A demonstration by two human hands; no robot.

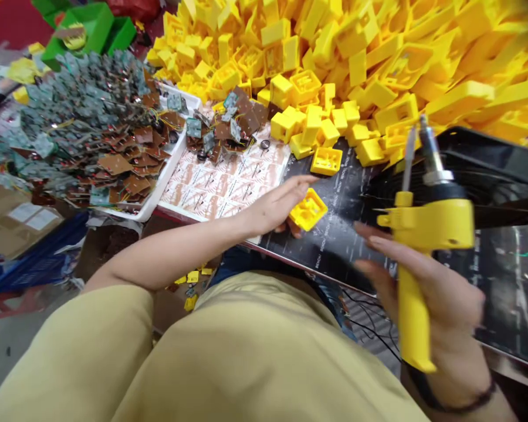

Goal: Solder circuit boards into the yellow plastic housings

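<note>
My left hand grips a small yellow plastic housing near the front edge of the bench, its open, hollow side facing up. A second yellow housing lies just beyond that hand. On the right, my right hand is around the handle of a yellow soldering gun, whose metal tip points up and away. Some of its fingers stretch out to the left past the handle, blurred by motion. Part of this hand is hidden behind the gun.
A large heap of yellow housings covers the back. At left, a white tray bears many circuit boards; a few more boards lie beside it. Green bins stand behind. A black tray is behind the gun.
</note>
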